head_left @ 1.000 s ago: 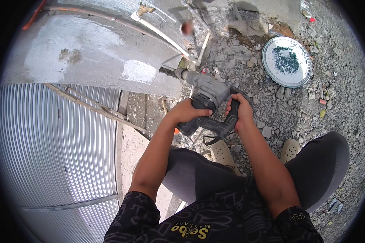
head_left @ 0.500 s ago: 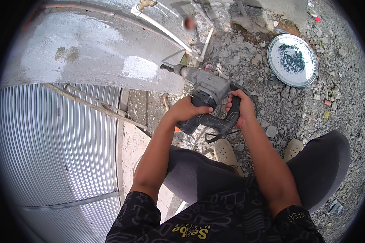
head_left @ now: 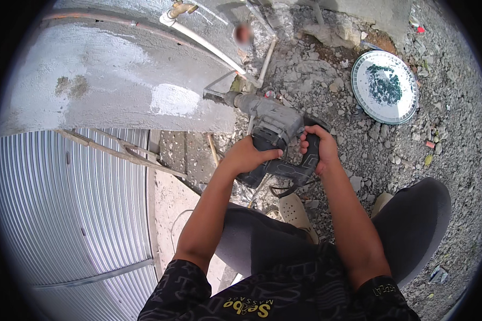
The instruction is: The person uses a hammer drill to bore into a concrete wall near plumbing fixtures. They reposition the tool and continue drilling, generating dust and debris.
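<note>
A grey and black rotary hammer (head_left: 277,115) lies across the front of me, its nose pointing left. The wide, flat chisel bit (head_left: 215,96) at its end meets the grey plastered wall (head_left: 118,67), just right of a white patch (head_left: 174,100); I cannot tell how deep it bites. My left hand (head_left: 249,156) is closed round the black motor housing, thumb on top. My right hand (head_left: 321,145) grips the rear handle, its fingers wrapped round it. The black cord loops down below the handle.
A white pipe (head_left: 206,47) with a brass tap (head_left: 182,9) runs along the wall. Grey rubble (head_left: 401,152) covers the ground, with a round white lid (head_left: 360,72) on it. Corrugated metal (head_left: 64,203) and wooden sticks (head_left: 126,155) lie left. My beige clog (head_left: 296,214) stands below the hammer.
The whole view has shifted a little, so the wall, pipe and tap sit slightly lower and further left. Both hands keep the same hold on the rotary hammer, its bit still at the wall.
</note>
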### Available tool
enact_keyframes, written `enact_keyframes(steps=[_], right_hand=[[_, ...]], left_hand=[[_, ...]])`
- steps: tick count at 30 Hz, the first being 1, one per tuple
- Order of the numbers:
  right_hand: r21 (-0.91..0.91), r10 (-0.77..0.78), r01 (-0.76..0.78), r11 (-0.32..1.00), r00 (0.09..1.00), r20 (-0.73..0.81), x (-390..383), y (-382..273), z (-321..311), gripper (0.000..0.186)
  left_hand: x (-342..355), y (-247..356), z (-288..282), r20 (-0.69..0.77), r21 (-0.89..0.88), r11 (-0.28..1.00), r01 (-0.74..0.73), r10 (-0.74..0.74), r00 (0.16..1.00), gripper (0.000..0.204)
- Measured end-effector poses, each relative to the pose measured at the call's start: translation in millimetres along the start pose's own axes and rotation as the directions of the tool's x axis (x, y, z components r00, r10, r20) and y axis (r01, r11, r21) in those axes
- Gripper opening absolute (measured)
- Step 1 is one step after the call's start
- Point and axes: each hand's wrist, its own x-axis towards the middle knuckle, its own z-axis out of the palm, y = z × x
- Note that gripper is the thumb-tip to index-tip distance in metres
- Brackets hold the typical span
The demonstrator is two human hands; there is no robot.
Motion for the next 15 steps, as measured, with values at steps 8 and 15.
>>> enact_keyframes(steps=[8, 15], right_hand=[[0.127, 0.077, -0.071, 0.989, 0.996, -0.048, 9, 47, -22, 0.015], [0.235, 0.129, -0.102, 0.967, 0.986, -0.103, -4, 100, -21, 0.014]], left_hand=[[8, -27, 2, -0.024, 0.220, 0.972, 0.078, -0.074, 0.997, 0.106], [-9, -42, -11, 0.012, 0.349, 0.933, 0.090, -0.101, 0.995, 0.102]])
